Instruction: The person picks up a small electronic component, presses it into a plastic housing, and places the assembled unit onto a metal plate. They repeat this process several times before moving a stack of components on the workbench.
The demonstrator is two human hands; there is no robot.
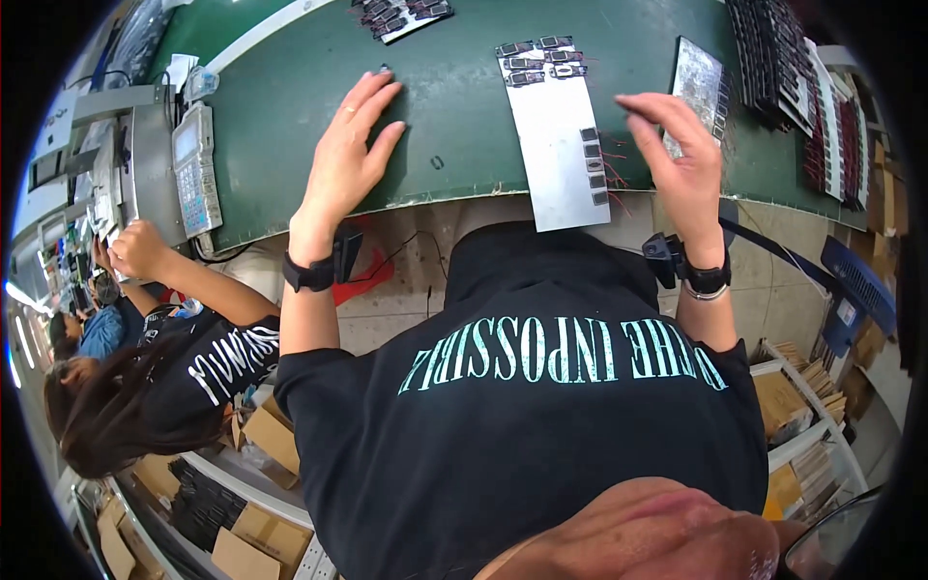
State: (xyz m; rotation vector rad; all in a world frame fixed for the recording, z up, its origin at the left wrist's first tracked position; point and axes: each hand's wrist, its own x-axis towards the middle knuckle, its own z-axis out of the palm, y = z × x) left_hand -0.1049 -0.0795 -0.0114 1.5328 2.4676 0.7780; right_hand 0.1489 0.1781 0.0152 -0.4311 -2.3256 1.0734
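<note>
My left hand (pixel 350 145) is over the green bench with its fingers stretched and the thumb apart, holding nothing. A tiny dark piece (pixel 385 69) lies by its fingertips; whether they touch I cannot tell. My right hand (pixel 681 145) is bent, with a gap between thumb and forefinger and nothing visible in it. Between the hands a pale flat plate (pixel 556 126) sticks out past the bench's near edge. Several black modules (pixel 525 77) sit at its far end, and several small dark rectangular parts (pixel 594 166) with red wires line its right side.
A thin black ring (pixel 437 162) lies on the green bench (pixel 454 106). Another plate (pixel 696 77) is behind my right hand, near stacked black parts (pixel 773 58). More modules (pixel 396 14) lie at the far side. A keypad device (pixel 196 174) and a co-worker (pixel 184 338) are at left.
</note>
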